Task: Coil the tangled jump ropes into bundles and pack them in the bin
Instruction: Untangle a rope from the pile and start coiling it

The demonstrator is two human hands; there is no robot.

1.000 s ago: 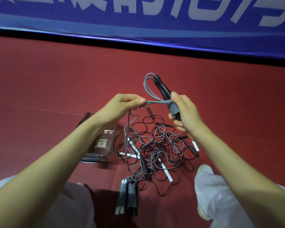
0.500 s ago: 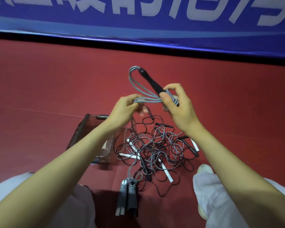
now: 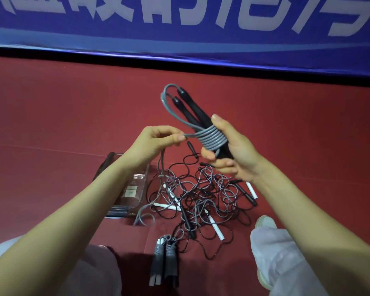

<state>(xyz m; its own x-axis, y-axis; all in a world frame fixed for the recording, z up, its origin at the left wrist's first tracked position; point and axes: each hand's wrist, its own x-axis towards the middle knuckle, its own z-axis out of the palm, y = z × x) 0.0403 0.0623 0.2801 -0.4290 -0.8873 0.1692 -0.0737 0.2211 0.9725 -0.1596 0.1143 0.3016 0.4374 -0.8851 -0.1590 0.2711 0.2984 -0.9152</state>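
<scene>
The right hand [image 3: 233,154] gripped a grey jump rope with slim black handles [image 3: 212,138], its cord coiled round them by the thumb. The left hand [image 3: 156,139] pinched the loose cord just beside the coils. The handles' long axis slanted up and leftward, tips away from the person.

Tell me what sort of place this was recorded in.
Probably an indoor sports hall or gym: a red sports floor, a blue banner with large white lettering along its edge, and a tangle of jump ropes lying on it beside a clear bin.
</scene>
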